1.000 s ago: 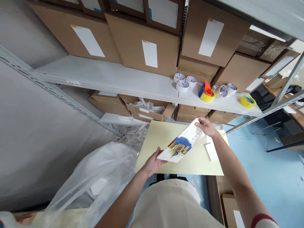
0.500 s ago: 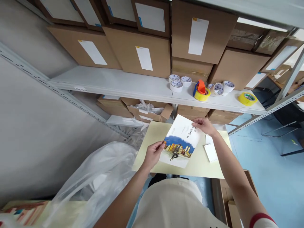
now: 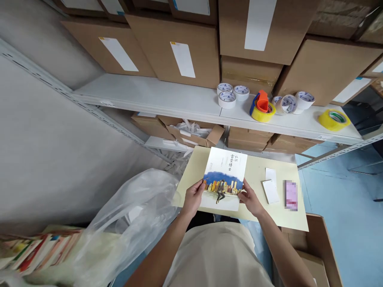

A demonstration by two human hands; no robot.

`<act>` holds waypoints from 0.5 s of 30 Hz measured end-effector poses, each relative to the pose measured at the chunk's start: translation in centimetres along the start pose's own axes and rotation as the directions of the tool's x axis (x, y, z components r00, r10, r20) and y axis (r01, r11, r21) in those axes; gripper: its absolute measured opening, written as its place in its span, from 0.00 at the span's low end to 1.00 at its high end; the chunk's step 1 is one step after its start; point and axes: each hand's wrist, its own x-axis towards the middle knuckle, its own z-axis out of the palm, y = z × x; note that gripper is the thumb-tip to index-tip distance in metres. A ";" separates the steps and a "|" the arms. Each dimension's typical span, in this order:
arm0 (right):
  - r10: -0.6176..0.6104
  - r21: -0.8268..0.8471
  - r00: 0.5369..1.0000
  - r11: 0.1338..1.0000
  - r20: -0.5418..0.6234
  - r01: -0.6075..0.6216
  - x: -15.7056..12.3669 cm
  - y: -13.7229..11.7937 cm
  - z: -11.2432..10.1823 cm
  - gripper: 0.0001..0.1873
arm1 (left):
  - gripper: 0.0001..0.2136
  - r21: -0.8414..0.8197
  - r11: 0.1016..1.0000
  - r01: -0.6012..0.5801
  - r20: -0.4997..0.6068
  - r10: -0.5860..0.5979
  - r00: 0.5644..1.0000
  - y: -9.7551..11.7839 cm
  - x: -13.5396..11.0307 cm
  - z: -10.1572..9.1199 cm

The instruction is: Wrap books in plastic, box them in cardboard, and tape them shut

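Observation:
Between my hands is a book (image 3: 224,177) with a white cover, dark Chinese characters and a painted figure before a blue and yellow skyline. My left hand (image 3: 194,195) grips its left edge, and my right hand (image 3: 250,198) grips its right edge, low on the side. The book is held over a pale yellow tabletop (image 3: 254,165), cover facing up. To its right on the table lie two stacks of white cards (image 3: 271,191). Farther right is a pinkish-purple item (image 3: 291,195), blurred by pixelation.
Behind the table, a grey shelf (image 3: 167,93) carries cardboard boxes (image 3: 176,52), white tape rolls (image 3: 227,99), an orange tape dispenser (image 3: 262,102) and yellow tape (image 3: 334,119). A clear plastic bag (image 3: 140,199) bulges at left, near several books (image 3: 38,251). An open carton (image 3: 324,243) stands at lower right.
My right hand has moved from the book's upper right corner down to its lower right edge. The book is straighter now, and the view has shifted, showing the pinkish-purple item.

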 end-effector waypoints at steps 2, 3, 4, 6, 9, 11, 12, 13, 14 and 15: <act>0.039 0.026 0.999 0.999 -0.038 -0.038 0.6 1.5 0.4 0.43 | 0.23 0.122 0.992 -0.017 0.020 0.015 1.000 -1.3 0.3 -1.0; 0.055 0.040 0.997 0.998 -0.062 -0.052 1.1 2.1 0.6 0.44 | 0.23 0.186 0.982 -0.024 0.031 0.019 0.999 -2.0 0.5 -1.5; 0.069 0.051 0.994 0.997 -0.086 -0.064 1.6 2.8 0.8 0.45 | 0.24 0.245 0.969 -0.030 0.039 0.021 0.999 -2.7 0.8 -2.1; 0.094 0.060 0.987 0.994 -0.132 -0.087 2.9 4.1 1.6 0.44 | 0.25 0.345 0.938 -0.043 0.036 0.032 0.999 -4.1 1.4 -3.2; 0.132 0.061 0.974 0.991 -0.184 -0.123 5.2 6.2 3.1 0.42 | 0.25 0.452 0.890 -0.059 -0.007 0.070 0.998 -6.1 2.9 -4.7; 0.156 0.048 0.964 0.988 -0.217 -0.149 6.9 7.8 4.3 0.41 | 0.24 0.524 0.850 -0.045 -0.062 0.090 0.994 -7.4 4.2 -5.7; 0.163 0.028 0.958 0.987 -0.235 -0.161 7.8 8.6 5.0 0.40 | 0.24 0.558 0.829 -0.032 -0.085 0.095 0.992 -8.1 5.0 -6.2; 0.168 -0.004 0.951 0.985 -0.259 -0.175 8.6 9.4 5.6 0.39 | 0.24 0.589 0.808 -0.017 -0.101 0.095 0.990 -8.7 5.8 -6.6; 0.168 -0.047 0.943 0.981 -0.288 -0.189 9.4 10.1 6.3 0.36 | 0.24 0.613 0.790 -0.002 -0.110 0.088 0.990 -9.3 6.6 -7.1; 0.160 -0.099 0.934 0.975 -0.320 -0.201 10.2 10.8 6.9 0.33 | 0.24 0.633 0.774 0.011 -0.111 0.077 0.991 -9.9 7.4 -7.5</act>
